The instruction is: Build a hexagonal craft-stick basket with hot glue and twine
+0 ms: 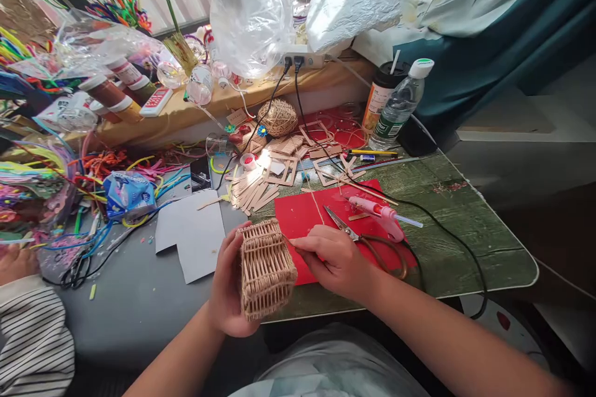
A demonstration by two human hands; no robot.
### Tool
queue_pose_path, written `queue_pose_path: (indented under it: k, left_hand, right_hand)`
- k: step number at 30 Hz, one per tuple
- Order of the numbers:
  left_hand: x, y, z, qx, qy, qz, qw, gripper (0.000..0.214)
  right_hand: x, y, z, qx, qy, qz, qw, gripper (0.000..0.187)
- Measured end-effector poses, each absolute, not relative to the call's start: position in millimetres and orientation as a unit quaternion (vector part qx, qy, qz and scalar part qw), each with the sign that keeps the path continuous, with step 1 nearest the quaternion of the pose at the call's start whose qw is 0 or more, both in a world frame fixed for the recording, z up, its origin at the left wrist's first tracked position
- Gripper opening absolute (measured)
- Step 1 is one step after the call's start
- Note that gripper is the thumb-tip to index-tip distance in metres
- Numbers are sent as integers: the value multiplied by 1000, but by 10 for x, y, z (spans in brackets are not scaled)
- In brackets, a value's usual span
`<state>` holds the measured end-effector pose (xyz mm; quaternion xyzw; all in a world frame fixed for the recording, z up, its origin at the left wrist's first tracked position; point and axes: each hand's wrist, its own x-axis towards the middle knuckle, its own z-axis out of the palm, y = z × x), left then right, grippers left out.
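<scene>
A small woven twine basket [267,267] is tilted in my left hand [228,285], whose fingers and palm wrap its left side. At the basket's upper right edge, my right hand [338,260] pinches a strand of twine [317,201] between thumb and fingertips. That strand runs up the table toward a ball of twine [278,118]. Just beyond my right hand, scissors [347,226] with brown handles lie partly spread on a red sheet [298,211]. A pink glue gun [379,216] rests on the same sheet, with a clear glue stick at its back.
Wooden craft sticks [254,189] and small stick frames lie behind the sheet. A water bottle [395,108] and a dark-lidded cup [384,87] stand at the back right. A black cord [433,214] crosses the table. At left are cut white card [193,236] and a person's striped sleeve [35,329].
</scene>
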<state>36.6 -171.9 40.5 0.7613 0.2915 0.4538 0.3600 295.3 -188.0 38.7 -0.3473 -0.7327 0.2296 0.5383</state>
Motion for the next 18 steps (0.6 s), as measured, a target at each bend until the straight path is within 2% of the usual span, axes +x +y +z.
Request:
queue_pose_path:
  k: [4, 10, 15, 18]
  left_hand:
    - [444, -1762, 411, 685, 329, 485, 433, 106]
    - [433, -1782, 262, 603, 377, 517, 477, 105]
    - [480, -1743, 177, 463, 386, 577, 551, 67]
    - [536, -1699, 199, 403, 376, 587, 593, 56]
  right_hand:
    - [2900, -1940, 482, -381, -740, 218, 509, 22]
    - [2855, -1997, 531, -391, -746, 217, 493, 25]
    - [2804, -2007, 468, -393, -761, 205, 473, 23]
    - [2758, -2018, 460, -401, -762, 202, 467, 21]
